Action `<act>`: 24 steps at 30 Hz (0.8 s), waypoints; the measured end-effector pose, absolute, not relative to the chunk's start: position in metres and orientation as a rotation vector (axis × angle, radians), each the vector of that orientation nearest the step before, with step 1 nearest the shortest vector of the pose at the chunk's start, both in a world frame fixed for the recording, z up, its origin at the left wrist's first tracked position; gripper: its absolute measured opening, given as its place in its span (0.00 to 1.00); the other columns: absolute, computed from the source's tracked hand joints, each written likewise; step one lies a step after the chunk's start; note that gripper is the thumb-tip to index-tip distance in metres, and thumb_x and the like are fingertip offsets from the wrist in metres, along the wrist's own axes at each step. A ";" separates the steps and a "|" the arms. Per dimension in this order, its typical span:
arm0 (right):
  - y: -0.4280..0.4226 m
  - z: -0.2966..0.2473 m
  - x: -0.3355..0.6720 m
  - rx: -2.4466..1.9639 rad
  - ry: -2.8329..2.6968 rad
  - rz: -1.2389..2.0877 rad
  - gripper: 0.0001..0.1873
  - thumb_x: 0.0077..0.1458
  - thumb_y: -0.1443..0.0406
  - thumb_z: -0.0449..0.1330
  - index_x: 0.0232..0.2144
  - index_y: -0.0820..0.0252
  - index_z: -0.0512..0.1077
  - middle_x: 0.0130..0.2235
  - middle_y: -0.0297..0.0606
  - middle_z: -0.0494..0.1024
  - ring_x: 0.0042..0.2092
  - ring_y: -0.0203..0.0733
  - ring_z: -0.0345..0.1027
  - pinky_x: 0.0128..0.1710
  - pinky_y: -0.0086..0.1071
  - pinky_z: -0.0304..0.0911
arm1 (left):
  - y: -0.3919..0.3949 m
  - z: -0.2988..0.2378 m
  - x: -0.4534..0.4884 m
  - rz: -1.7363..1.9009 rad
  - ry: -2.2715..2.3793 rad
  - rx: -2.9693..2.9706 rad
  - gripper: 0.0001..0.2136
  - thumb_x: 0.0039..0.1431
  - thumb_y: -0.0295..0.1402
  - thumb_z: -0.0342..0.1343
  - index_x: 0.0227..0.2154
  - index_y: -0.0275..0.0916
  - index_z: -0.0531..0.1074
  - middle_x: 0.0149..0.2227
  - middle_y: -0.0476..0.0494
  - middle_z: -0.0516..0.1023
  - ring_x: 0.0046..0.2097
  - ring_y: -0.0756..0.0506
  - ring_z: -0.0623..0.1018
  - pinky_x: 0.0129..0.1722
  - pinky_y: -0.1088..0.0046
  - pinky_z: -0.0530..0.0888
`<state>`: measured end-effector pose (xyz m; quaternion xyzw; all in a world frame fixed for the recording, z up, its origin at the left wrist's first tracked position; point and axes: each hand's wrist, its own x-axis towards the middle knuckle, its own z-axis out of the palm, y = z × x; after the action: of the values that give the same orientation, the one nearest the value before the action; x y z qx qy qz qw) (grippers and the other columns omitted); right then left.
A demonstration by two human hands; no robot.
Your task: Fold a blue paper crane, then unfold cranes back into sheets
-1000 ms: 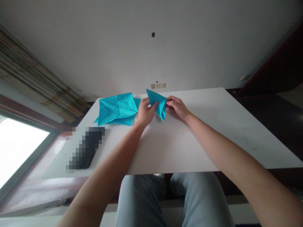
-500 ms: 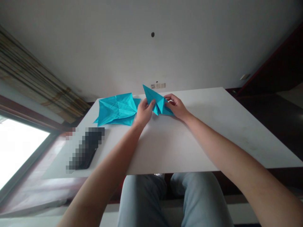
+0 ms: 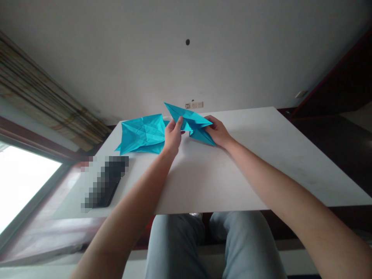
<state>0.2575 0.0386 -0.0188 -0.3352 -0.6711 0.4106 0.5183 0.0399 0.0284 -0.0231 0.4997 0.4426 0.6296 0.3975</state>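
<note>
A blue sheet of folded paper [image 3: 190,119] is held between both hands above the table, with one sharp point rising to the upper left and flaps spreading apart at the right. My left hand [image 3: 173,135] pinches its left part, thumb on top. My right hand [image 3: 217,131] grips the right side from behind, its fingers partly hidden by the flaps. Just left of my left hand lies another piece of blue creased paper [image 3: 142,133], partly unfolded, its right edge behind that hand.
The white table [image 3: 232,182] reaches to the wall. A dark, pixelated object [image 3: 107,184] lies near its left front edge. Wall sockets [image 3: 193,105] sit behind the table, a curtain [image 3: 52,89] and a bright window [image 3: 26,182] at the left.
The held paper has turned, its tip moving left and its right flaps opening wider. My left hand has shifted slightly left; my right hand stays nearly in place.
</note>
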 end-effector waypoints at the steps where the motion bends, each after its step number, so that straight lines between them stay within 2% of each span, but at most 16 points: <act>1: 0.039 -0.018 0.258 -0.801 -1.624 0.969 0.15 0.60 0.51 0.70 0.41 0.52 0.78 0.39 0.35 0.82 0.41 0.46 0.70 0.44 0.40 0.66 | 0.029 -0.023 0.040 1.600 1.124 1.249 0.29 0.62 0.68 0.67 0.44 0.45 0.79 0.43 0.42 0.86 0.45 0.42 0.85 0.39 0.68 0.82; 5: 0.041 -0.019 0.261 -0.784 -1.655 0.903 0.14 0.63 0.51 0.67 0.41 0.53 0.80 0.42 0.37 0.83 0.47 0.50 0.74 0.52 0.44 0.68 | 0.030 -0.023 0.040 1.645 1.132 1.172 0.31 0.62 0.71 0.66 0.44 0.45 0.80 0.42 0.42 0.85 0.43 0.42 0.84 0.37 0.69 0.81; 8: 0.040 -0.022 0.261 -0.830 -1.678 0.901 0.16 0.60 0.50 0.70 0.44 0.52 0.81 0.47 0.39 0.82 0.45 0.48 0.72 0.49 0.42 0.69 | 0.029 -0.022 0.040 1.670 1.125 1.218 0.32 0.63 0.72 0.64 0.40 0.45 0.77 0.35 0.45 0.80 0.39 0.44 0.80 0.34 0.70 0.76; 12: 0.035 -0.026 0.260 -0.836 -1.785 0.789 0.29 0.51 0.48 0.79 0.52 0.47 0.81 0.56 0.41 0.76 0.47 0.48 0.70 0.48 0.42 0.70 | 0.027 -0.020 0.042 1.706 1.076 1.305 0.31 0.64 0.71 0.63 0.35 0.45 0.72 0.31 0.48 0.72 0.36 0.45 0.76 0.35 0.69 0.72; 15: 0.031 -0.025 0.258 -0.817 -1.792 0.674 0.36 0.48 0.44 0.81 0.55 0.46 0.80 0.56 0.42 0.74 0.52 0.52 0.70 0.52 0.45 0.71 | 0.023 -0.017 0.045 1.729 1.071 1.354 0.30 0.66 0.69 0.64 0.33 0.44 0.70 0.29 0.49 0.69 0.35 0.46 0.73 0.34 0.69 0.70; 20: 0.033 -0.020 0.256 -0.855 -1.680 0.676 0.23 0.65 0.39 0.68 0.45 0.48 0.77 0.51 0.42 0.77 0.55 0.55 0.71 0.56 0.48 0.68 | 0.019 -0.014 0.049 1.678 1.048 1.385 0.33 0.63 0.72 0.65 0.32 0.43 0.70 0.28 0.51 0.69 0.32 0.48 0.71 0.32 0.71 0.73; 24: 0.033 -0.018 0.257 -0.858 -1.635 0.766 0.19 0.63 0.46 0.68 0.47 0.49 0.74 0.51 0.40 0.79 0.54 0.54 0.72 0.53 0.45 0.68 | 0.019 -0.014 0.049 1.653 1.016 1.363 0.35 0.59 0.74 0.66 0.34 0.43 0.73 0.30 0.50 0.73 0.33 0.48 0.74 0.33 0.71 0.77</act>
<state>0.2568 0.0333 -0.0179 -0.3610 -0.6880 0.3223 0.5408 0.0494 0.0187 -0.0136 0.5327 0.3972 0.6460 0.3757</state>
